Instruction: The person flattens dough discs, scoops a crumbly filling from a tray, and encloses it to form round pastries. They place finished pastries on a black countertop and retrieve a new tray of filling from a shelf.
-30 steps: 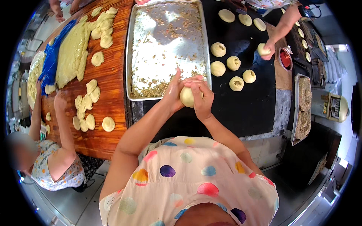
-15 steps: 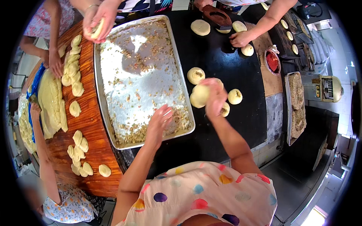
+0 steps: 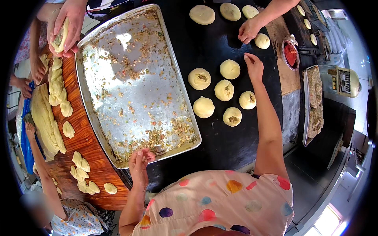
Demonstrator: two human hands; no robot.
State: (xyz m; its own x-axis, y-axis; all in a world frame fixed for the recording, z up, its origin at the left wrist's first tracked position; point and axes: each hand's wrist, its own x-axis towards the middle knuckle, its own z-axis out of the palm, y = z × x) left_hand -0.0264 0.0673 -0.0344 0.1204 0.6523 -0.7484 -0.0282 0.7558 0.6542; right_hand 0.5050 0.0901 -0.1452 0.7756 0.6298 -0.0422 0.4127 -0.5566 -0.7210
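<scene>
My left hand (image 3: 141, 160) hovers over the near rim of a large metal tray (image 3: 197, 142), its fingers loosely bent and apart, with nothing visible in them. Bits of chopped filling (image 3: 157, 137) lie scattered in the tray, thickest at its near end. To the right, my right hand (image 3: 254, 67) reaches out above the black tabletop (image 3: 220, 137), fingers stretched and holding nothing I can see. Just left of that hand sits a smooth round bun (image 3: 230, 69). Several more round dough buns stand around it, some with filling showing on top, such as the nearest one (image 3: 232, 117).
Across the table, a co-worker's hand (image 3: 250, 30) is beside another bun (image 3: 262, 41) and flattened rounds (image 3: 202, 14). Another person's hands (image 3: 65, 31) hold filled dough. Dough pieces (image 3: 58, 88) lie on the wooden table at left. A red-filled bowl (image 3: 290, 55) stands at right.
My right hand has left the dough it was on and moved up and right; that dough now rests on the black surface. My left hand has drawn back toward me. The co-worker's wooden press has left view.
</scene>
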